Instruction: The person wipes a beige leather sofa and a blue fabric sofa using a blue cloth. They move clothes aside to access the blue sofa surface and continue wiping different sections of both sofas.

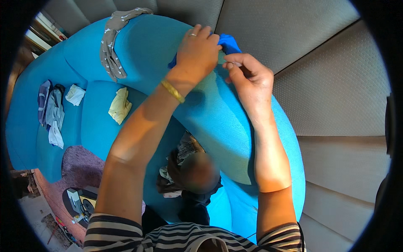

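A bright blue cloth (228, 43) lies on top of the curved teal sofa back, mostly covered by my left hand. My left hand (199, 51), with a ring and a yellow bangle at the wrist, is bent over this cloth and grips it; a bit of blue also shows at its left side. Just to the right, my right hand (253, 80) is closed in a pinch, thumb against forefinger. Something small and whitish shows at those fingertips, too small to name. Whether it belongs to the blue cloth, I cannot tell.
A patterned grey garment (111, 44) hangs over the teal sofa back (147, 40). On the seat lie a folded yellow cloth (120, 106), a white cloth (75, 95) and grey-purple clothes (53, 105). Dark clothes (172, 172) are heaped near me. A padded grey wall (331, 84) rises behind.
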The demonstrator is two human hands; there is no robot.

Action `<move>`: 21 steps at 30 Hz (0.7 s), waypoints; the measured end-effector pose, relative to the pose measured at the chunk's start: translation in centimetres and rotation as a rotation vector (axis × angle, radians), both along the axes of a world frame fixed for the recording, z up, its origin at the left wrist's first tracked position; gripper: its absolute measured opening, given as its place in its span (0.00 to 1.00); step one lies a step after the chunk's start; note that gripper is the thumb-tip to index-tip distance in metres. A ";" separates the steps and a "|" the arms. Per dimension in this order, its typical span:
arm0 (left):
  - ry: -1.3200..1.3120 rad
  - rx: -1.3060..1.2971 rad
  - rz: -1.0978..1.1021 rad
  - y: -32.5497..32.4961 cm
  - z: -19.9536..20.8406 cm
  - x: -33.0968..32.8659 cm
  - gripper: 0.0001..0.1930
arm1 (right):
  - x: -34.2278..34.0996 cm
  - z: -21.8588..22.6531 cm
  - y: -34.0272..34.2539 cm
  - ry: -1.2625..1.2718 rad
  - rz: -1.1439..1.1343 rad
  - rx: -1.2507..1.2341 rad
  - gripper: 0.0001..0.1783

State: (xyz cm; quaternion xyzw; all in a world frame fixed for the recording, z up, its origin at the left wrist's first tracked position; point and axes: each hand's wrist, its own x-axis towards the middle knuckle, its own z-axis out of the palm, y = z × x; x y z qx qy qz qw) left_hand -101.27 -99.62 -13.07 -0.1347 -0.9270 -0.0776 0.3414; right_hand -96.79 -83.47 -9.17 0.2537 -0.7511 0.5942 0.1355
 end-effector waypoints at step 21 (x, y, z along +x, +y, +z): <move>0.036 0.207 0.138 7.3 -1.4 4.9 0.12 | 0.4 -2.9 12.3 -0.250 -0.216 0.210 0.11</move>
